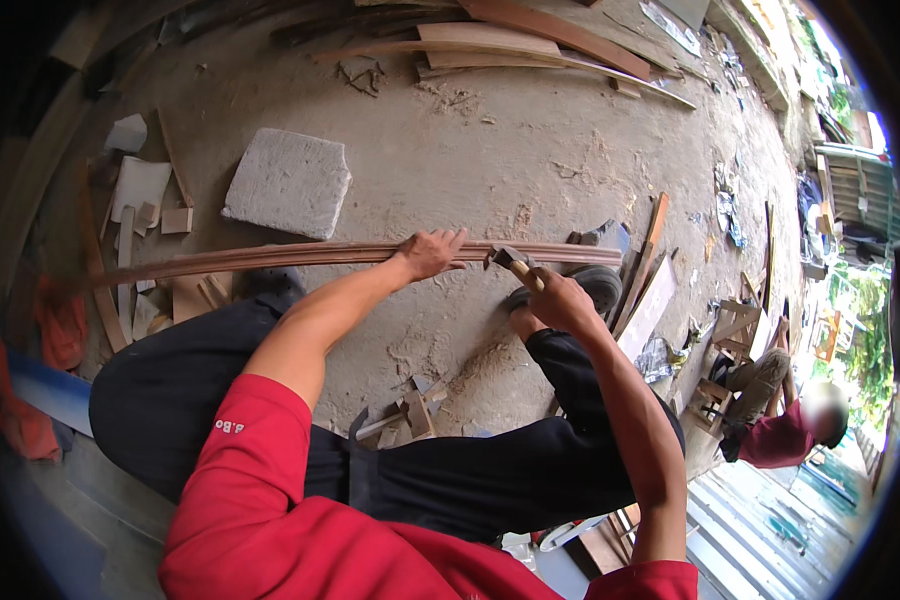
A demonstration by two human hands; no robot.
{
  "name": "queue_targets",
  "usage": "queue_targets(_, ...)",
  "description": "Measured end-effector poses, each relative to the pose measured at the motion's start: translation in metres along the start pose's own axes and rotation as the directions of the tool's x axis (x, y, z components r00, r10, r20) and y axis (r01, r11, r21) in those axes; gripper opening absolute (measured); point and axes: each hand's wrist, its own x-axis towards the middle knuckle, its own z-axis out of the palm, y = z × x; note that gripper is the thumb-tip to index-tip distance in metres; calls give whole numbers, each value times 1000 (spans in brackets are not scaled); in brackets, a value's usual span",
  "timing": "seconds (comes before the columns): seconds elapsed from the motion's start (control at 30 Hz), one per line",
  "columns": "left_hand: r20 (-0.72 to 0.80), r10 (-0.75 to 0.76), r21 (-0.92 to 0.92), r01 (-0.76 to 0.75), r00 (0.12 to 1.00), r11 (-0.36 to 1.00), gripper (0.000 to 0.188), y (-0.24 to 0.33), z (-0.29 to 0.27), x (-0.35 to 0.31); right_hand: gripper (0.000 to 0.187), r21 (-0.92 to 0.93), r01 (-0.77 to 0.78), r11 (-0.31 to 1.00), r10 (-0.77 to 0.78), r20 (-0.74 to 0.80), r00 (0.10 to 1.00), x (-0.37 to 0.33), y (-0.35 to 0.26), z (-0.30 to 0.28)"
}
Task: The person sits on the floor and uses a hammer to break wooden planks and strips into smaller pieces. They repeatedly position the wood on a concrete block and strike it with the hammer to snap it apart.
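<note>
A long reddish-brown wooden moulding strip (pixel 320 254) with lengthwise grooves lies across in front of me, above the floor. My left hand (pixel 433 253) grips it near its middle, fingers over the top edge. In my right hand (pixel 562 300) is a short tool with a pale wooden handle (pixel 528 276) and a dark metal head (pixel 507 257). That head meets the strip a little to the right of my left hand. Whether it is a hammer or a scraper I cannot tell. The strip's right end passes near my foot (pixel 598 285).
A whitish slab (pixel 288 182) lies on the dusty floor beyond the strip. Stacked boards (pixel 530 50) are at the back; offcuts (pixel 177 220) lie at left, and planks (pixel 650 300) at right. Wood scraps (pixel 415 412) sit between my legs. Another person (pixel 778 435) is at far right.
</note>
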Motion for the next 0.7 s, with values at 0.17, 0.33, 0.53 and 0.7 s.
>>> queue_targets(0.17, 81, -3, 44, 0, 997, 999, 58, 3, 0, 2, 46, 39, 62, 997, -60, -28, 998, 3, 7, 1)
queue_targets(0.33, 213, -13, 120, -13, 977, 993, 53, 6, -15, 12, 44, -16, 136, 991, -136, -46, 990, 5, 11, 4)
queue_targets(0.53, 128, 79, 134, -96, 989, 986, 55, -14, -27, 29, 40, 9, 96, 995, -96, -27, 995, 9, 12, 3)
queue_targets(0.7, 52, 119, 137, -125, 992, 983, 57, -48, -13, 34, 42, 130, 74, 989, -63, -86, 994, 17, 18, 15)
